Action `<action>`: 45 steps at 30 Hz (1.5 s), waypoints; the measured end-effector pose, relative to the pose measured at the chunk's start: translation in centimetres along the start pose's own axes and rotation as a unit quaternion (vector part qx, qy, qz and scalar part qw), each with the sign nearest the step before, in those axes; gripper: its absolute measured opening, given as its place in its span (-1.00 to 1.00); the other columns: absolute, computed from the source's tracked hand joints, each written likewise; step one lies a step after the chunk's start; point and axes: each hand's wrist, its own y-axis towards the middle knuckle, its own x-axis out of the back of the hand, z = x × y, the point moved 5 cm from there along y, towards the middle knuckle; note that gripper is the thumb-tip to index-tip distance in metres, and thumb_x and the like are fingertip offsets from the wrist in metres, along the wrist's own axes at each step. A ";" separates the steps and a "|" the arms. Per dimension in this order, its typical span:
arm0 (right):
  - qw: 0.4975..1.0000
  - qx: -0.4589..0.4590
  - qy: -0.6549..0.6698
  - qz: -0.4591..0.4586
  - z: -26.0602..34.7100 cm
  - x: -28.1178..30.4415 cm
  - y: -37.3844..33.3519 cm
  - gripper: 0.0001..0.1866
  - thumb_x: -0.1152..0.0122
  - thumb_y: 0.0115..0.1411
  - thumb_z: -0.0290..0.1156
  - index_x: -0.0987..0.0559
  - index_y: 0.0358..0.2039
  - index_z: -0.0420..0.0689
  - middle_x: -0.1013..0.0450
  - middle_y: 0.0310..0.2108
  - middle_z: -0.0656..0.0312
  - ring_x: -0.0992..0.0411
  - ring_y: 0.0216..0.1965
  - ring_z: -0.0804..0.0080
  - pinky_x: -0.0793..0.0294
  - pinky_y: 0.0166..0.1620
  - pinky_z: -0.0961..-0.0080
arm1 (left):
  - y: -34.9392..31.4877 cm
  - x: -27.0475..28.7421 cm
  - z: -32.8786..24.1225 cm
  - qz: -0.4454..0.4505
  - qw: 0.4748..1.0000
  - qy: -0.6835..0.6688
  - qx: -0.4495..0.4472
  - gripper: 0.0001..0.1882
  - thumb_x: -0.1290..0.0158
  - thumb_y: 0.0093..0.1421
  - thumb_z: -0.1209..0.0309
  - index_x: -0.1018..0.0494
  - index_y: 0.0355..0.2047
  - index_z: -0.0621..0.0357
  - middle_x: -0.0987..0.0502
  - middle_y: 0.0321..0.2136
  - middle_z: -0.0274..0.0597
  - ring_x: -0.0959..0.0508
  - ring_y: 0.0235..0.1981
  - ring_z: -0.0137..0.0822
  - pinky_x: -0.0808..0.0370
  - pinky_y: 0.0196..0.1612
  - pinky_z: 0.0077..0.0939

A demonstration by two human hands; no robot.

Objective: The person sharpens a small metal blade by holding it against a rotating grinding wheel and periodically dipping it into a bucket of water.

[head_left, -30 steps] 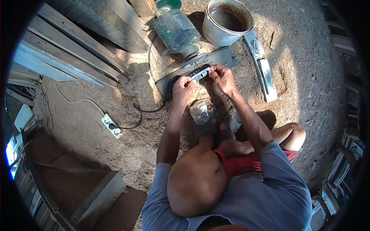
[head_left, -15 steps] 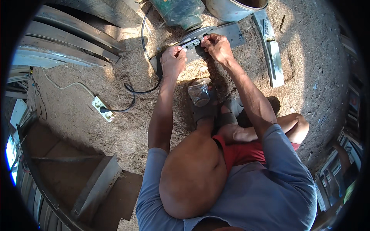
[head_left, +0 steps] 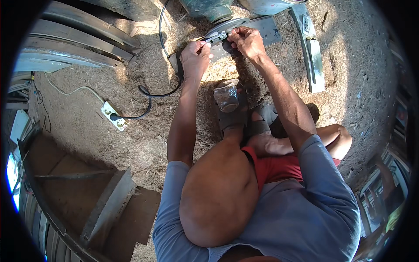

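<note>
My left hand (head_left: 195,59) pinches the near-left end of a small, slotted metal strip (head_left: 218,39) between thumb and fingertips. At the strip's right end, my right hand (head_left: 247,43) has its thumb and fingers closed on it. The strip lies level between the hands, over a curved grey metal disc edge (head_left: 227,26); whether they touch I cannot tell. Behind the disc stands a worn green machine housing (head_left: 207,8). Beneath the hands a flat grey metal plate (head_left: 267,31) shows, partly hidden by my right hand.
A clear jar (head_left: 227,98) stands by my foot. A white power strip (head_left: 112,116) with a black plug and cable (head_left: 150,98) lies at left. Long boards (head_left: 83,37) are stacked far left, a brown metal panel (head_left: 78,196) near left. A narrow metal bar (head_left: 313,65) lies at right.
The whole view has shifted slightly, so the machine sits higher in the picture. Both hands keep their hold on the metal strip, with hardly any movement between them.
</note>
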 end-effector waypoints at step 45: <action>0.988 -0.018 0.139 -0.065 -1.0 0.8 -0.1 -0.86 -0.19 0.27 -0.42 -0.58 -0.33 -0.24 -0.59 -0.45 0.24 -0.57 -0.46 0.59 -0.52 -0.45 0.66 | 1.1 -1.9 -0.8 0.047 0.997 -0.029 0.045 -0.81 -0.09 0.27 0.47 -0.48 -0.21 0.40 -0.62 -0.33 -0.10 -0.58 -0.47 -0.49 -0.49 -0.49 -0.71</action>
